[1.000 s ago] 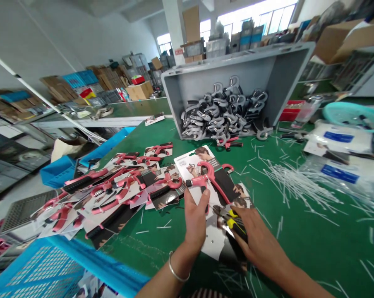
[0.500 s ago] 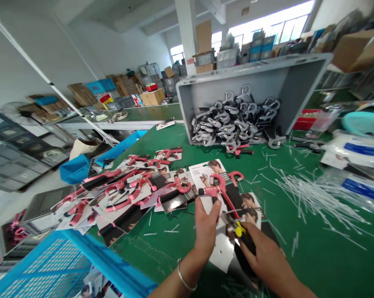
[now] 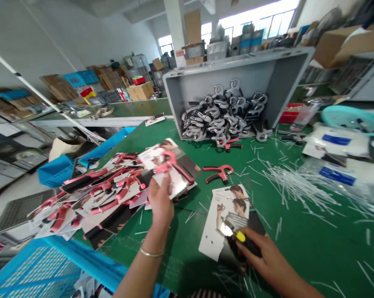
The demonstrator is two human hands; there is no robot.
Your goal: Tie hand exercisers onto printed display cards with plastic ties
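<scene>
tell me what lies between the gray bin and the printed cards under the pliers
In the head view, a pink hand exerciser lies there on the green table, with another exerciser by the gray bin and white strips to their right.

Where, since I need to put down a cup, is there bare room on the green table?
Bare green table shows between the right hand and the white strips; a few loose strips edge it. A smaller patch lies between the grey bin and the carded pink grips. Crowded: left, under those grips; far right, under plastic bags.
</scene>
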